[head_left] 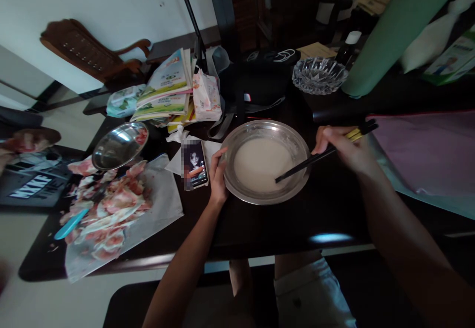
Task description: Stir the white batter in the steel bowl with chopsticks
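A wide metal bowl (297, 137) stands on the dark table in front of me, with pale, milky batter (263, 162) inside. My left hand (218, 177) grips the bowl's left rim, fingers along its outer side. In my right hand (339, 145) I hold black chopsticks (309, 162) with gold-coloured bands near their upper ends. Their tips dip into the batter right of its middle, and the hand is beyond the bowl's right rim. Just left of my left hand lies a phone (195, 164) with a lit screen.
Raw meat pieces (115, 204) and a blue-handled knife (72, 223) lie on a plastic sheet (166, 189) at left. Behind them is a smaller metal bowl (120, 145). A co-worker's hand (27, 142) shows at far left. A glass bowl (319, 75) and a green cylinder (397, 36) stand behind.
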Demonstrator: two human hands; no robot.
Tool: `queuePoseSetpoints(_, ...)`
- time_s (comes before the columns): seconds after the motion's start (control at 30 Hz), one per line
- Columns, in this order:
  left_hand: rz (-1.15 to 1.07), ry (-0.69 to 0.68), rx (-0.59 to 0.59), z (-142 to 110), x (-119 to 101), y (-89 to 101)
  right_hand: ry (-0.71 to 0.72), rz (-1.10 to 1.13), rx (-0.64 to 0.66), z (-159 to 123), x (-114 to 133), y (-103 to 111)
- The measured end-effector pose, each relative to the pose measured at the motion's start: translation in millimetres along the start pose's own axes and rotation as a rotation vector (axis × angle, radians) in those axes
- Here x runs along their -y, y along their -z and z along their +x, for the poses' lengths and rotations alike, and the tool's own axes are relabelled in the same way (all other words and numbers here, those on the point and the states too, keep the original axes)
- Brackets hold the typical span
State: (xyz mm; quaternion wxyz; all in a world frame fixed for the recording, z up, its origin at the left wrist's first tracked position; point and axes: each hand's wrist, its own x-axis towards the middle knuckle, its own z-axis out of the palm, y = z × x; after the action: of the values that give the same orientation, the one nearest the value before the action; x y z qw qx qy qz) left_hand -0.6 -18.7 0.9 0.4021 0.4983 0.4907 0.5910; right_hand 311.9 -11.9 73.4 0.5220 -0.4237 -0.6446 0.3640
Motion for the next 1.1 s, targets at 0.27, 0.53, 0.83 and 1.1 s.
queuePoseSetpoints(0.27,-0.031,0.008,0.013,1,2,0.6,0.164,-0.264,0.218,0,-7,-28)
queuePoseSetpoints(0.53,-0.057,0.017,-0.001,1,5,0.1,0.077,-0.241,-0.146,2,-9,-3)
queuePoseSetpoints(0.83,0.004,0.004,-0.011,1,1,0.3,-0.016,-0.008,-0.015,0,0,4)
queuePoseSetpoints(1.1,-0.028,-0.012,0.014,1,3,1.2,0.154,-0.247,0.228,0,-9,-28)
